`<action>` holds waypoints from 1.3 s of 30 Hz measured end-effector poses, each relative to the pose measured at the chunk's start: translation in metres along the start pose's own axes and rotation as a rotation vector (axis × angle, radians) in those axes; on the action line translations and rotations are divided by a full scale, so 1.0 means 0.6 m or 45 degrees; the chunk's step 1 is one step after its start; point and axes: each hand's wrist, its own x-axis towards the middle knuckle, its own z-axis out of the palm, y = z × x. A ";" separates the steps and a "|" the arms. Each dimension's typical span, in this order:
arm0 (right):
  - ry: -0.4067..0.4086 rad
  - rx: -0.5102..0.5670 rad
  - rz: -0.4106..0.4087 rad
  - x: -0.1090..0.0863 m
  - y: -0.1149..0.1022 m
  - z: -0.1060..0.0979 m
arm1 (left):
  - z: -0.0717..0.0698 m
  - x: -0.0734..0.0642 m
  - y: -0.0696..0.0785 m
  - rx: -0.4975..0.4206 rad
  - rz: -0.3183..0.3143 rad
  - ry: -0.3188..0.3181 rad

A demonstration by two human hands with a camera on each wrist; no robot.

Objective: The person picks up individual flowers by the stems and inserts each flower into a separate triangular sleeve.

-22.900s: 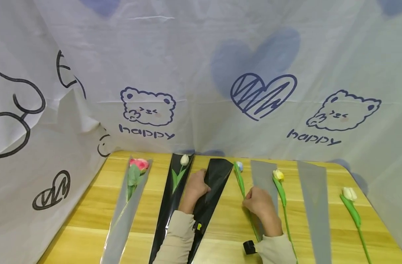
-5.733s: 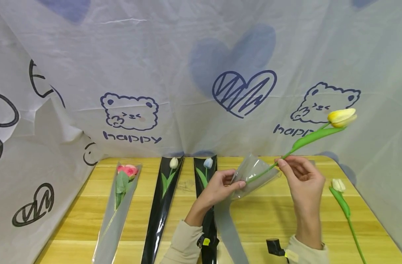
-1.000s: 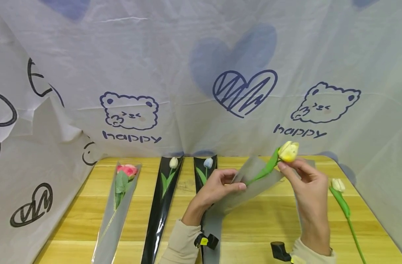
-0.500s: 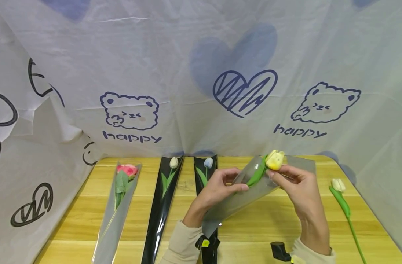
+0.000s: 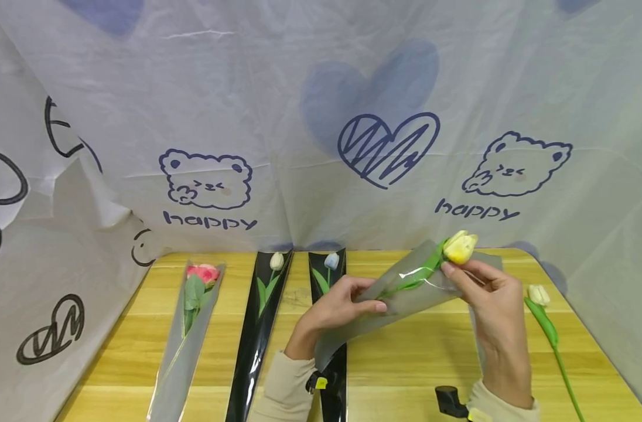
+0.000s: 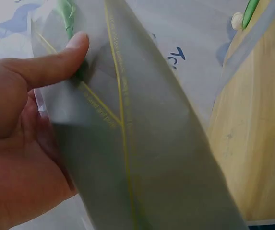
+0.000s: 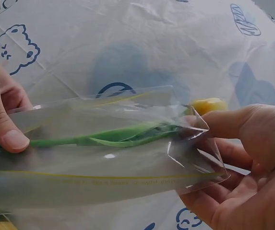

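Note:
In the head view a yellow tulip (image 5: 460,247) slants up to the right, its stem and leaf inside a clear grey flower sleeve (image 5: 423,299) and its bloom outside the mouth. My left hand (image 5: 337,308) grips the sleeve partway along; in the left wrist view the thumb (image 6: 82,45) presses over the stem. At the sleeve's mouth, my right hand (image 5: 492,305) pinches the tulip just below the bloom. The right wrist view shows the green leaf (image 7: 127,134) through the film, with the right fingers (image 7: 228,122) around the open end.
On the wooden table (image 5: 405,375) lie a wrapped pink flower (image 5: 204,273), a white tulip in a black sleeve (image 5: 277,261) and a blue tulip in another (image 5: 331,261). A flat grey sleeve (image 5: 489,264) sits behind my right hand; a loose white tulip (image 5: 539,295) lies far right.
Earlier the yellow tulip stood well out of the sleeve; its stem is now deep inside. In the last half second the right hand and bloom moved right and slightly up. The blue tulip became wrapped earlier.

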 end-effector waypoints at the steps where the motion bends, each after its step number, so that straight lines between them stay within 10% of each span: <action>1: -0.013 -0.013 -0.003 -0.001 0.000 -0.001 | 0.001 0.000 0.001 0.004 0.002 0.014; 16: -0.257 -0.301 0.049 -0.002 -0.001 -0.015 | 0.006 0.001 -0.006 -0.018 -0.032 0.187; 26: -0.192 -0.065 -0.092 -0.002 -0.004 -0.011 | -0.001 -0.003 -0.004 -0.200 -0.086 0.278; 39: -0.479 -0.328 -0.091 0.001 0.026 0.031 | -0.006 -0.007 0.015 -0.340 -0.060 0.348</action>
